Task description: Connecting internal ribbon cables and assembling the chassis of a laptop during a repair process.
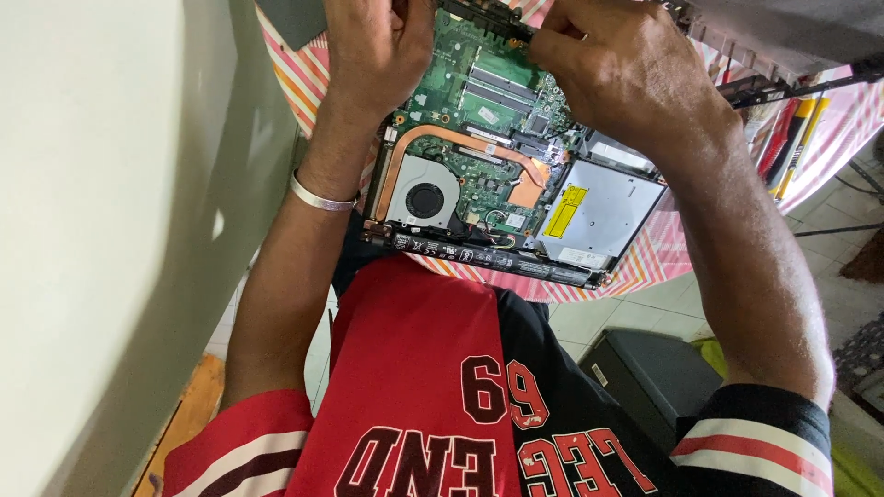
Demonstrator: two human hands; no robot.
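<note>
An opened laptop (pixel 497 184) lies bottom-up on a striped tablecloth (pixel 299 78), close to my chest. Its green board (pixel 479 92), round fan (pixel 424 198), copper heat pipe (pixel 460 138) and silver optical drive (pixel 599 212) are exposed. My left hand (pixel 378 51), with a metal bangle on the wrist, lies over the board's far left corner; its fingers curl out of sight at the frame's top. My right hand (pixel 612 78) reaches over the far right of the board, fingertips pinched on the dark far edge of the chassis (pixel 488 14).
A pale wall (pixel 101 230) runs close along the left. Several tools with red and yellow handles (pixel 792 129) lie at the table's right, under a grey panel (pixel 783 32). A dark box (pixel 645 368) stands on the tiled floor below.
</note>
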